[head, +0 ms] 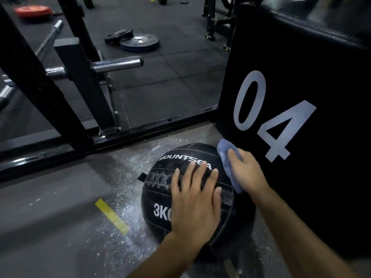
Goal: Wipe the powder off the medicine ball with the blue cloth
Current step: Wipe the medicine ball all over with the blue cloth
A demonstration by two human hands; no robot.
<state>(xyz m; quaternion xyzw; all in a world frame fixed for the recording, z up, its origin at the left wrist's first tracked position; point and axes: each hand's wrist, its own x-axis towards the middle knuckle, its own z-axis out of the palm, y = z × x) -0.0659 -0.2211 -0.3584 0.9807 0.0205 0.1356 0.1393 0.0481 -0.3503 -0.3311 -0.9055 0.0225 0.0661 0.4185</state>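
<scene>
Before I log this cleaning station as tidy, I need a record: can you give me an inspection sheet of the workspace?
Surface: grey floor scattered with white powder around the ball; yellow tape strip.
Job's things: black medicine ball on the floor; blue cloth against its upper right side.
Clutter: weight plates and a barbell on the far mat.
Hands: left hand flat on the ball's top; right hand grips the cloth.
Cables: nothing seen.
Surroundings: black box marked 04 right of the ball; black rack frame behind.
</scene>
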